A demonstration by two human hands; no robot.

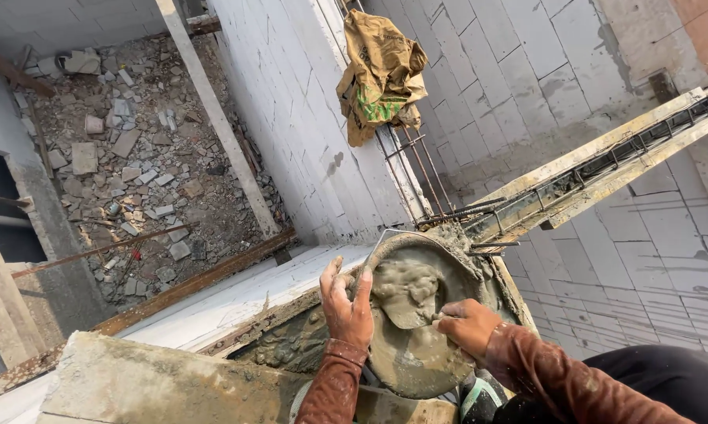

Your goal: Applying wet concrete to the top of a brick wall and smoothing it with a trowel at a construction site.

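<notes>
Both hands work at the very lip of a high wall of pale grey blocks, with a sheer drop opening to the left of them down to a rubble-strewn floor point(134, 157) of broken block pieces. The left hand point(347, 306), fingers curled and wet with cement, grips the near-left rim of a round, mortar-caked grey pan point(417, 345); the right hand point(468, 323) is closed on something buried in the wet grey mortar point(405, 294) heaped inside, though I cannot tell what. The pan sits between the two hands, tipped up so its open face tilts away from them toward the long wooden formwork channel point(597, 169) with rusty steel bars, whose long axis runs up and to the right from just beyond the fingers. Spilled mortar coats the wall top point(291, 345) beneath the left wrist. Free room is tight: block wall point(307, 118) rises straight ahead, another to the right. Well above the hands, a crumpled tan paper sack point(381, 74) with green print hangs on upright bars.
</notes>
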